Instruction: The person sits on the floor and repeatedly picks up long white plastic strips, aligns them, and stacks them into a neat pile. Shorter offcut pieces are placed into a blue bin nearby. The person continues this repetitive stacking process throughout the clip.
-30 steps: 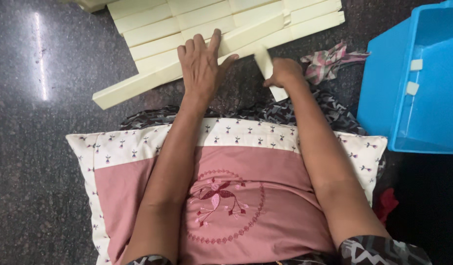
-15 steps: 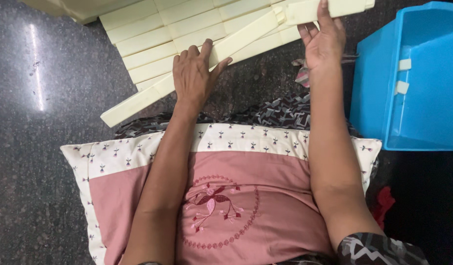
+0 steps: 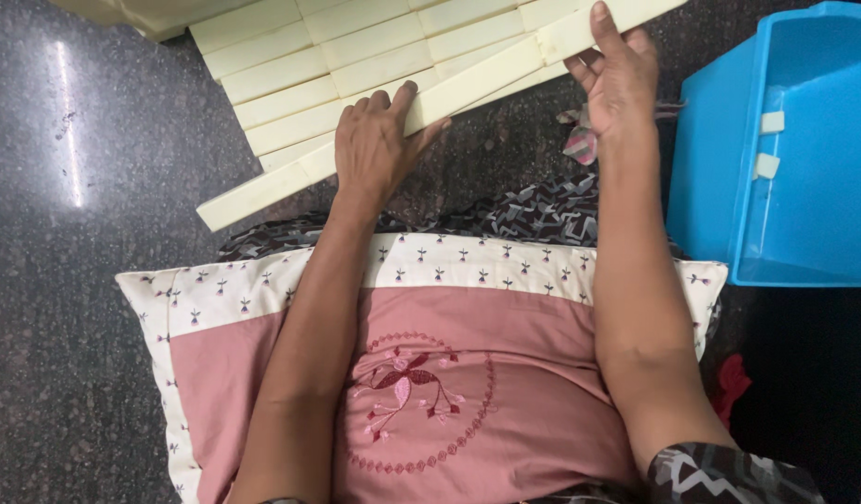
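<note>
Several long cream-coloured bars lie side by side on the dark speckled floor. My left hand presses flat on the nearest bar, fingers on its upper edge. My right hand grips the right end of a cream bar lying along the nearest row, thumb on top, fingers beneath. A pink and white embroidered pillow rests on my lap under both forearms.
A blue plastic tub stands at the right with two small cream pieces inside it. A crumpled patterned cloth lies beneath my right hand. A red scrap shows at the lower right.
My right hand rose from beside the cloth, where it held a short cream piece, up to the right end of the bars. The bar it grips now lies closer in line with the row.
</note>
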